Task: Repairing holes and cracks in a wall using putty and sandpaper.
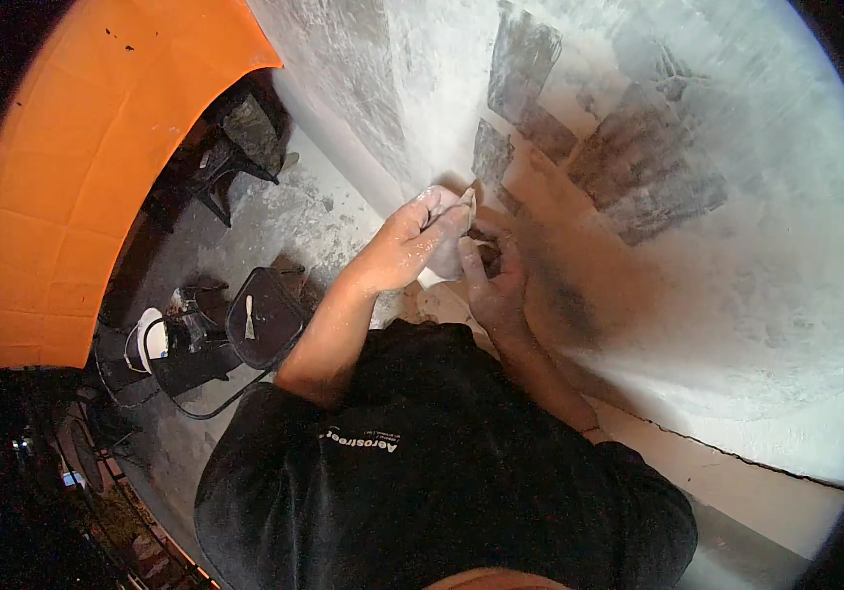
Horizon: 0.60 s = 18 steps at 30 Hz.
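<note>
left hand (412, 236) | putty knife (468, 202) blade up (dusty) | right hand (493, 280) beside

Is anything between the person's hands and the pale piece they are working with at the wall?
Nothing visible is. The left hand grips the small pale piece directly, and the right hand is just below it, fingers close to it. Both are pressed up near the whitish wall, with no other object between.

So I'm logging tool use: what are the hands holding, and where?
The left hand grips a small pale scraper-like piece by its lower end; the right hand touches beneath it.
</note>
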Each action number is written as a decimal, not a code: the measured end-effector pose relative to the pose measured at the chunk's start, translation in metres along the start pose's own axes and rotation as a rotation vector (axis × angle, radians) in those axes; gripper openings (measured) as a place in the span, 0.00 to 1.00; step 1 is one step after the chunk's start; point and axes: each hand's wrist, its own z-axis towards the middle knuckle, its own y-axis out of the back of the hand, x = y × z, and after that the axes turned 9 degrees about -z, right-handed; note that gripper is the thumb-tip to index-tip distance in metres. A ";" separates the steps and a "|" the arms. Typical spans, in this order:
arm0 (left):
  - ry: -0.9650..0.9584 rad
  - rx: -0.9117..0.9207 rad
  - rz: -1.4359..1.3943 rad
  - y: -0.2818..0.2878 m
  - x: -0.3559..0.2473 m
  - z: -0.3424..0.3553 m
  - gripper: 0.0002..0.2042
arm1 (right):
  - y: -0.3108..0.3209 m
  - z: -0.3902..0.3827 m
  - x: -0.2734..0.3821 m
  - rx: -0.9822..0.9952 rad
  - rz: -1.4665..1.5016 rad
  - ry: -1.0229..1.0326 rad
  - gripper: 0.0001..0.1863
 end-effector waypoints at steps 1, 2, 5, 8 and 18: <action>0.003 0.001 0.000 -0.003 -0.003 0.001 0.09 | 0.002 0.001 0.006 -0.002 0.001 -0.003 0.12; -0.008 -0.028 0.070 -0.005 -0.006 0.002 0.08 | 0.006 0.003 0.011 0.016 -0.002 -0.039 0.14; -0.055 -0.111 0.161 -0.011 -0.007 0.002 0.06 | 0.008 0.005 0.007 0.062 0.011 -0.065 0.16; -0.063 -0.206 0.136 -0.012 -0.006 0.003 0.04 | 0.001 0.003 0.011 0.108 0.093 -0.069 0.17; 0.061 -0.334 -0.111 -0.021 0.000 0.008 0.07 | -0.006 -0.002 0.003 0.068 0.283 -0.405 0.23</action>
